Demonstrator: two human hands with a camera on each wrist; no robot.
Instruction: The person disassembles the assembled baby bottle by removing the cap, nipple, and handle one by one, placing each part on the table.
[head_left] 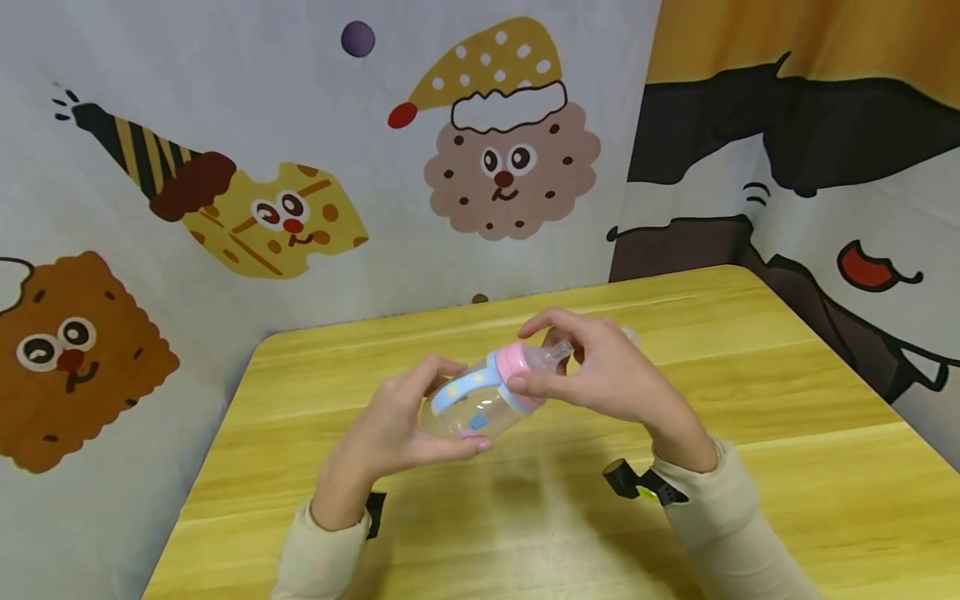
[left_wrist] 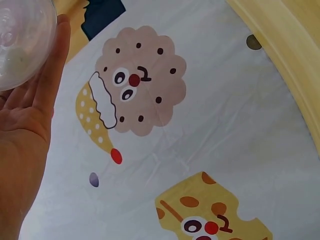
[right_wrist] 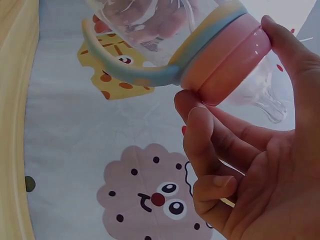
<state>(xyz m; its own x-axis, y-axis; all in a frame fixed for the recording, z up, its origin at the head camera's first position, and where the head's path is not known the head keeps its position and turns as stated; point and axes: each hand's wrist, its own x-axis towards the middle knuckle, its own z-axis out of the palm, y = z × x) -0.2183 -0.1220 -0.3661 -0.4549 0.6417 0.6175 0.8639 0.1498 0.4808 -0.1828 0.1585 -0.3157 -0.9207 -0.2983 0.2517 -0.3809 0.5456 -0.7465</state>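
Note:
A clear baby bottle [head_left: 450,423] is held tilted above the table, its teat [head_left: 558,352] pointing up to the right. My left hand [head_left: 378,429] grips the bottle's body near the base, thumb along the lower side. In the left wrist view the rounded base [left_wrist: 25,50] rests against the palm. With thumb and fingers, my right hand [head_left: 607,371] pinches the pink collar [right_wrist: 232,60] below the teat. A light blue handle [right_wrist: 135,72] with yellow spots joins the bottle beneath that collar. Whether the collar is screwed tight cannot be seen.
The yellow wood-grain table [head_left: 465,533] lies under both hands. Behind the right hand, a small clear object [head_left: 632,335] stands on it, mostly hidden. A pale curtain [head_left: 300,67] with cartoon biscuits and cheese hangs along the table's back and sides.

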